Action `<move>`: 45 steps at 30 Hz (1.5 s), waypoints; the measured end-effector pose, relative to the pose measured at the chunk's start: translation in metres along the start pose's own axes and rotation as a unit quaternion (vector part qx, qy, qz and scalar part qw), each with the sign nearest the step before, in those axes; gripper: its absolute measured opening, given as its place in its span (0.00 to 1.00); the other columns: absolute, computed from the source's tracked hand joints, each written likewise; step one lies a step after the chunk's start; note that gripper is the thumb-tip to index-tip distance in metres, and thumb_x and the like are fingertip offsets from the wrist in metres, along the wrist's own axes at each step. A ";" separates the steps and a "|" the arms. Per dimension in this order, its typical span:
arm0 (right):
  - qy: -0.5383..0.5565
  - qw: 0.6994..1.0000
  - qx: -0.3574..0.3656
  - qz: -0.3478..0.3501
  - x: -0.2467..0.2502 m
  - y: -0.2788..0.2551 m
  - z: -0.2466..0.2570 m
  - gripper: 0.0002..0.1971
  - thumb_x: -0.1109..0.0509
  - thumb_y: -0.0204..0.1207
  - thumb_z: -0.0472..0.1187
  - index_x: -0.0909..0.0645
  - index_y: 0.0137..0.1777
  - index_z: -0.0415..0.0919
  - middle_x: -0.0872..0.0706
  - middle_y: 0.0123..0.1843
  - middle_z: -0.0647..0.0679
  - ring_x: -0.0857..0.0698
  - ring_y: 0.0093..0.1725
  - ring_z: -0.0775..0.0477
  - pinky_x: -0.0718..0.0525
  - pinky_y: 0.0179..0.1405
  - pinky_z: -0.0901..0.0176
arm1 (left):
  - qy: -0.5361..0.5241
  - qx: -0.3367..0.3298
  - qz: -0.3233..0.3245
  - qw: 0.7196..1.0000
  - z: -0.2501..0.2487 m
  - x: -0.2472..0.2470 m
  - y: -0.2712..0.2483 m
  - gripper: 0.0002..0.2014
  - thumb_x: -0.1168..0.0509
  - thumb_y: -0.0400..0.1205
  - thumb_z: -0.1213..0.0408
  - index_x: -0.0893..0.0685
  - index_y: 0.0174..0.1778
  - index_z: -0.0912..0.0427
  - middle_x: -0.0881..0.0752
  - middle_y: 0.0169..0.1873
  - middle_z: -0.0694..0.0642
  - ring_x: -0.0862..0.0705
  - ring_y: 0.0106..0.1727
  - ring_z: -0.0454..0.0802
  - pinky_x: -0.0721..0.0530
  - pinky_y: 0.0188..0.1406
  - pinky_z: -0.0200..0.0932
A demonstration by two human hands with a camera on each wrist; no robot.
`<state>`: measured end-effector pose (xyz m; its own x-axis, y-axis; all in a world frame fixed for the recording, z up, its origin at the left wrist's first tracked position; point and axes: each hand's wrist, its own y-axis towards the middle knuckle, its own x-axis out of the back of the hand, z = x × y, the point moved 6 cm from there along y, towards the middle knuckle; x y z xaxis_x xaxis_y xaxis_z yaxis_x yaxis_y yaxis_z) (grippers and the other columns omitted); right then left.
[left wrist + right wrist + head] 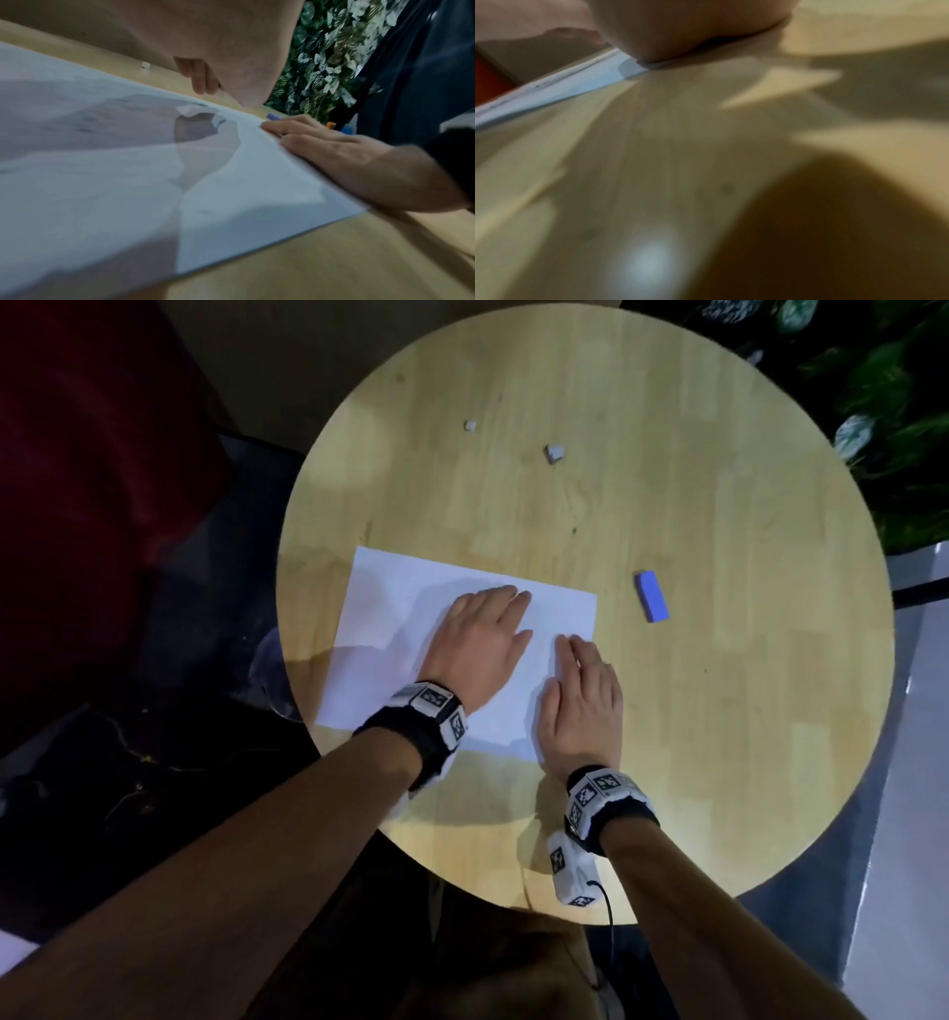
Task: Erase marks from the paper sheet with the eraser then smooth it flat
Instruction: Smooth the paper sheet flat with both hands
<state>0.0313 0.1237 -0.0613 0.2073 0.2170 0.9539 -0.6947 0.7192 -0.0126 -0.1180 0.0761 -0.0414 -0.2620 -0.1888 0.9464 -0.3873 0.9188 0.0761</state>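
Observation:
A white paper sheet (380,629) lies on the left part of the round wooden table (667,737). My left hand (482,639) rests flat on the sheet's middle, fingers straight and pointing away. My right hand (583,701) lies flat on the sheet's right edge, fingers straight. In the left wrist view the paper (102,182) fills the frame, with the right hand (347,158) pressing its far edge. The blue eraser (652,596) lies on the bare table to the right of the sheet, apart from both hands. The right wrist view shows the paper's corner (577,83) under my palm.
Two small pale scraps (470,425) (554,452) lie on the far part of the table. Leafy plants (883,403) stand past the table's right rim. A dark red seat (92,454) is on the left. A wrist-unit cable (608,911) hangs off the near edge.

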 end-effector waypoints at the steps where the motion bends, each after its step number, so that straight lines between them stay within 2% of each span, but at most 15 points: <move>1: 0.000 1.000 0.001 0.001 0.000 0.000 0.000 0.26 0.48 0.84 0.43 0.39 0.82 0.41 0.34 0.81 0.48 0.40 0.82 0.50 0.40 0.79 0.45 | 0.001 -0.013 0.029 1.000 -0.013 -0.011 -0.003 0.26 0.48 0.88 0.52 0.25 0.79 0.59 0.24 0.78 0.57 0.26 0.77 0.54 0.34 0.77 0.52; 3: 0.002 1.000 0.003 0.000 0.001 0.001 -0.001 0.26 0.48 0.84 0.43 0.39 0.82 0.41 0.34 0.81 0.48 0.40 0.82 0.50 0.40 0.79 0.44 | 0.020 -0.043 0.056 0.997 -0.023 -0.027 -0.011 0.28 0.55 0.90 0.49 0.36 0.86 0.55 0.38 0.86 0.52 0.41 0.86 0.50 0.45 0.85 0.53; 5: 0.004 1.000 0.007 -0.006 0.002 0.003 0.001 0.26 0.48 0.84 0.43 0.39 0.82 0.41 0.34 0.81 0.48 0.40 0.82 0.50 0.41 0.79 0.45 | 0.025 -0.032 0.037 0.999 0.003 -0.027 -0.017 0.27 0.55 0.91 0.50 0.37 0.86 0.54 0.40 0.86 0.51 0.42 0.87 0.50 0.44 0.85 0.55; 9: 0.000 1.000 -0.003 -0.017 0.003 0.001 0.001 0.26 0.45 0.84 0.43 0.38 0.82 0.43 0.33 0.80 0.49 0.38 0.81 0.49 0.40 0.79 0.46 | 0.022 0.134 0.014 0.991 0.072 -0.005 -0.017 0.28 0.52 0.91 0.54 0.41 0.87 0.62 0.42 0.86 0.58 0.44 0.87 0.56 0.50 0.85 0.56; 10: 0.003 1.000 -0.009 -0.022 0.003 0.002 0.001 0.25 0.44 0.83 0.44 0.36 0.81 0.44 0.32 0.79 0.49 0.36 0.79 0.49 0.39 0.78 0.47 | 0.020 0.142 0.009 0.990 0.068 -0.002 -0.010 0.28 0.53 0.91 0.55 0.42 0.87 0.64 0.42 0.86 0.59 0.45 0.87 0.57 0.52 0.85 0.55; 15: -0.020 0.997 -0.057 -0.053 0.004 0.019 0.002 0.24 0.41 0.83 0.50 0.32 0.78 0.51 0.25 0.71 0.49 0.28 0.64 0.45 0.32 0.61 0.47 | 0.041 -0.033 0.072 0.996 -0.015 -0.033 -0.002 0.28 0.60 0.90 0.53 0.44 0.88 0.56 0.46 0.88 0.53 0.47 0.88 0.50 0.48 0.86 0.53; 21: -0.033 0.996 -0.068 -0.049 0.003 0.027 0.001 0.21 0.41 0.83 0.52 0.31 0.76 0.55 0.26 0.67 0.52 0.29 0.59 0.45 0.36 0.53 0.49 | 0.013 0.167 0.015 0.986 0.061 -0.014 -0.010 0.28 0.55 0.91 0.55 0.44 0.87 0.62 0.44 0.87 0.57 0.46 0.87 0.54 0.56 0.85 0.50; 23: -0.032 0.995 -0.080 -0.048 0.004 0.030 0.001 0.20 0.42 0.83 0.54 0.29 0.74 0.56 0.25 0.67 0.51 0.28 0.55 0.43 0.35 0.50 0.49 | 0.000 0.134 0.028 0.991 0.048 -0.015 -0.003 0.29 0.55 0.91 0.54 0.45 0.88 0.62 0.46 0.87 0.57 0.48 0.88 0.53 0.56 0.85 0.50; 26: -0.040 0.995 -0.078 -0.038 0.009 0.035 0.000 0.20 0.43 0.83 0.58 0.28 0.73 0.56 0.25 0.68 0.52 0.27 0.53 0.43 0.32 0.49 0.49 | 0.020 0.019 0.065 0.998 0.019 -0.027 -0.012 0.29 0.58 0.90 0.51 0.43 0.88 0.58 0.45 0.87 0.54 0.46 0.88 0.50 0.52 0.86 0.51; 32: -0.049 0.998 -0.028 -0.004 0.020 0.034 0.001 0.25 0.42 0.80 0.62 0.30 0.74 0.54 0.27 0.70 0.51 0.26 0.52 0.44 0.30 0.48 0.50 | 0.018 0.215 -0.010 0.976 0.080 -0.003 -0.037 0.30 0.54 0.90 0.52 0.42 0.86 0.66 0.43 0.86 0.61 0.44 0.87 0.56 0.49 0.86 0.55; 34: -0.042 0.999 -0.023 0.000 0.020 0.041 0.002 0.26 0.40 0.79 0.62 0.29 0.74 0.54 0.25 0.65 0.50 0.25 0.52 0.43 0.28 0.48 0.50 | -0.002 0.161 0.003 0.987 0.059 -0.002 -0.016 0.31 0.57 0.90 0.51 0.46 0.87 0.64 0.47 0.87 0.59 0.47 0.88 0.54 0.52 0.86 0.53; 36: -0.043 0.999 -0.007 0.003 0.019 0.048 0.004 0.28 0.40 0.78 0.62 0.28 0.75 0.54 0.24 0.59 0.48 0.25 0.49 0.42 0.26 0.46 0.49 | 0.011 0.023 0.048 0.999 0.017 -0.013 0.000 0.30 0.62 0.90 0.50 0.49 0.88 0.59 0.51 0.88 0.55 0.50 0.88 0.51 0.52 0.87 0.51; 38: -0.059 0.998 0.013 0.009 0.018 0.054 0.006 0.29 0.41 0.77 0.61 0.28 0.76 0.51 0.23 0.55 0.47 0.24 0.46 0.41 0.25 0.43 0.49 | 0.030 -0.036 0.079 0.996 0.005 -0.023 0.002 0.30 0.64 0.90 0.50 0.44 0.88 0.57 0.48 0.87 0.53 0.47 0.88 0.50 0.51 0.86 0.50; 43: -0.066 0.997 0.021 0.027 0.015 0.058 0.005 0.29 0.39 0.75 0.56 0.29 0.76 0.52 0.22 0.55 0.47 0.25 0.46 0.40 0.30 0.42 0.51 | 0.034 0.172 0.014 0.984 0.078 -0.010 -0.019 0.29 0.58 0.90 0.53 0.42 0.87 0.62 0.43 0.87 0.56 0.43 0.87 0.52 0.50 0.85 0.52; 45: -0.064 0.997 0.016 0.033 0.014 0.062 0.008 0.29 0.38 0.74 0.56 0.29 0.75 0.51 0.23 0.55 0.46 0.25 0.46 0.39 0.30 0.43 0.50 | 0.006 0.180 0.010 0.984 0.076 -0.006 -0.012 0.30 0.59 0.90 0.53 0.45 0.88 0.62 0.46 0.87 0.56 0.47 0.88 0.52 0.53 0.86 0.51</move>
<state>-0.0144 0.1665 -0.0463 0.0715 0.1761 0.9818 -0.7254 0.6847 -0.0699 -0.1790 0.0396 -0.0717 -0.2625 -0.1665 0.9505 -0.6713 0.7391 -0.0559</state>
